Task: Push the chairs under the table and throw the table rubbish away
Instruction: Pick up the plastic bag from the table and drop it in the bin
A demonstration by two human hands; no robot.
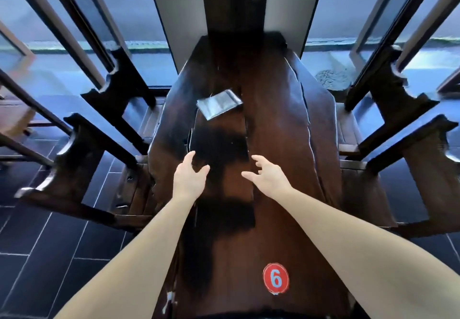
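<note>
A red round sticker (pixel 275 279) marked 6 sits nearest on the dark wooden bench (pixel 278 144). Beyond it, the left hand (pixel 191 179) and right hand (pixel 268 175) hover with fingers spread, holding nothing. Farther on lies a flat silvery wrapper (pixel 219 104), possibly foil. 2 chairs (pixel 82 159) flank each side.

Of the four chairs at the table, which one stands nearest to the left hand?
The near chair on the left side; its backrest is closest to the left hand.

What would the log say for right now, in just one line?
left hand open, above table | right hand open, above table | silvery wrapper lies beyond both hands, untouched | chairs stand at table sides
</note>
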